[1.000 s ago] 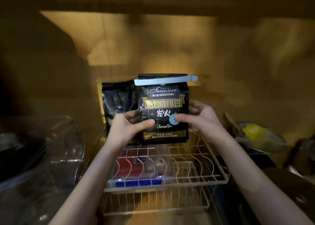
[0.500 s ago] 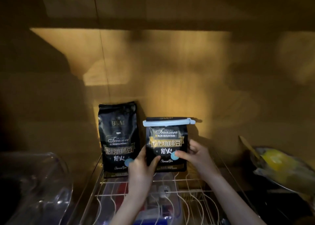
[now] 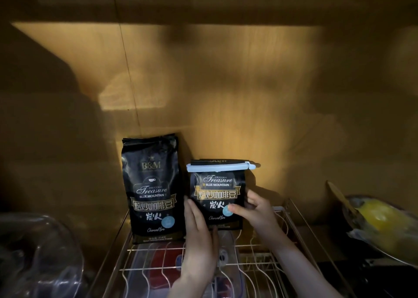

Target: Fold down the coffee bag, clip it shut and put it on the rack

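A black coffee bag (image 3: 216, 191) with gold lettering stands upright at the back of the wire rack (image 3: 260, 250). Its top is folded down and a pale blue clip (image 3: 220, 167) runs across the fold. My left hand (image 3: 199, 234) presses against the bag's lower left edge. My right hand (image 3: 253, 209) grips its right side, thumb on the front label. A second, taller black coffee bag (image 3: 151, 189) stands unclipped just left of it, nearly touching.
A clear lidded box with red contents (image 3: 158, 263) lies under the rack wires. A clear plastic container (image 3: 38, 252) sits at the lower left. A bowl with something yellow (image 3: 382, 221) is at the right. The wooden wall stands close behind the bags.
Both hands carried the clipped bag forward from above the rack's front and stood it at the back, beside the taller bag. The view tilted upward.
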